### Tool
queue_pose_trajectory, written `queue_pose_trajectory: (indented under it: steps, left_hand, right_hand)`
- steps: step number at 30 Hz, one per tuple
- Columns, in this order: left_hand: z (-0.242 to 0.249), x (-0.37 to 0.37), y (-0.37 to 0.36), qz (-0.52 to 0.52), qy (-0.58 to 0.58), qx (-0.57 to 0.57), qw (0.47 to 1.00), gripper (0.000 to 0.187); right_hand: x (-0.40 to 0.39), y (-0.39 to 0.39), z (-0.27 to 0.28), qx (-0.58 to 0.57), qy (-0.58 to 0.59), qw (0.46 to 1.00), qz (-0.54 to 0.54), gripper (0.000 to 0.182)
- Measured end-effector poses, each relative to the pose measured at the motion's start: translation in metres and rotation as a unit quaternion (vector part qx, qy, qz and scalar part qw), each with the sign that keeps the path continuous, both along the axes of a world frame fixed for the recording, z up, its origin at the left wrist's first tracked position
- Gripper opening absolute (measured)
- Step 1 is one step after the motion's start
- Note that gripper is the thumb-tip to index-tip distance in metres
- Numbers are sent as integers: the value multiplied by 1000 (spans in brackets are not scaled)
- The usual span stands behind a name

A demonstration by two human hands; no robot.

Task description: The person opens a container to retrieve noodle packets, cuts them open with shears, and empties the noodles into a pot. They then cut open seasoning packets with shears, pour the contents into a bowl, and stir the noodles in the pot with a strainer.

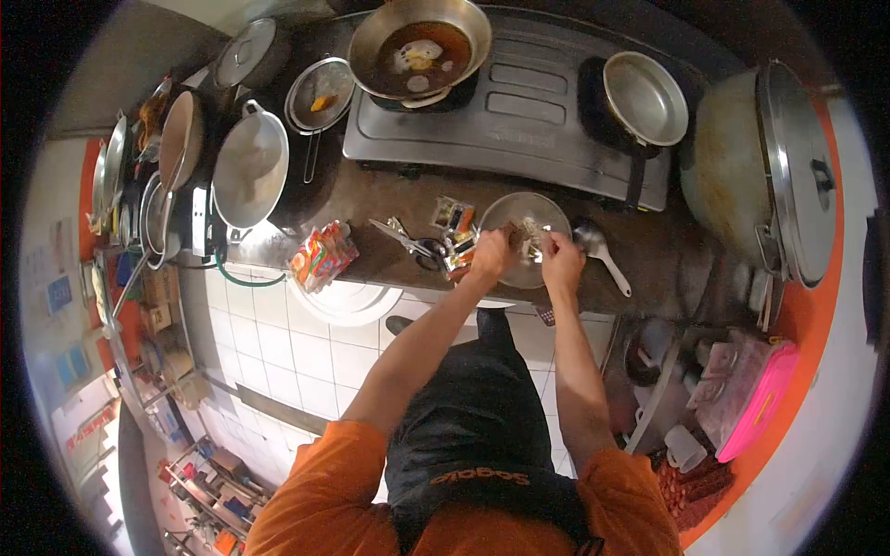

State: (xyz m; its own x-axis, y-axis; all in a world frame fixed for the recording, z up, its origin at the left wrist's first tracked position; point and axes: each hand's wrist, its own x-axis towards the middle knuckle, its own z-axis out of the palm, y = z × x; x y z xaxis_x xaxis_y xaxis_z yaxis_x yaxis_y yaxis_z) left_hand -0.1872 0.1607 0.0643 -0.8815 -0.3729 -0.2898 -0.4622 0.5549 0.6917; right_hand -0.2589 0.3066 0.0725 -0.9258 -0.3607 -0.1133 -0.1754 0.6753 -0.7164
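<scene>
Both of my hands are over a clear bowl (526, 270) on the dark counter. At its left side, my left hand (492, 252) has its fingers pinched together; what they hold is too small to name. My right hand (561, 263) pinches at the bowl's right side, also on something I cannot make out. Pale bits lie in the bowl between the hands. Opened small packets (452, 215) lie just left of the bowl, beside scissors (408, 241). A white-handled ladle (606, 259) rests to the right.
Behind the bowl is a gas stove (528, 93), with a pan of brown liquid (454, 48) and a smaller empty pan (646, 98). A big pot (728, 157) stands at the right. A red packet (323, 257), strainer (320, 93) and white wok (250, 171) are leftward.
</scene>
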Motion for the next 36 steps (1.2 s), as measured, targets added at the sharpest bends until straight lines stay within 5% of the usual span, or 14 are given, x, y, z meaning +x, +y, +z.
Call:
queue_pose_trajectory:
  steps: [2,4,7,8,9,12,14,16,19,22,26,29,33,36]
  left_hand:
    - [8,20,-1,88,96,36,991,37]
    - [11,43,-13,224,108,232,940,30]
    - [23,101,-35,389,96,435,806,39]
    - [26,119,-41,416,100,465,775,42]
    - [55,122,-43,437,155,442,767,35]
    - [6,170,-73,456,213,409,761,29]
    - [0,186,-102,522,171,422,722,30]
    - [-16,194,-119,524,155,417,726,35]
    - [-30,201,-136,426,-117,139,886,47]
    - [26,203,-112,273,80,-96,954,67]
    - [45,225,-75,294,-33,3,955,78]
    - [42,245,-60,261,-1,-32,965,65]
    - [60,250,-62,279,-55,98,954,57]
    - [50,245,-71,323,34,236,916,56]
  right_hand:
    - [5,-14,23,-67,-97,992,-49,26]
    - [18,-41,50,-142,-256,950,-104,30]
    - [57,-86,59,-155,-219,962,54,31]
    - [77,-100,42,-155,-272,947,74,35]
    - [94,-115,29,-131,-169,966,146,38]
    - [121,-148,24,-156,-249,948,121,32]
    - [127,-140,14,-80,-161,974,140,26]
    - [128,-130,2,3,-79,983,164,21]
    - [133,-112,-11,82,29,978,188,19]
    - [129,-109,-22,44,8,980,192,17]
    - [126,-111,-32,39,13,980,194,12]
    - [127,-116,-21,40,36,985,167,11]
    - [124,-115,-15,-14,2,990,137,18]
    - [120,-130,52,-91,-274,957,35,18]
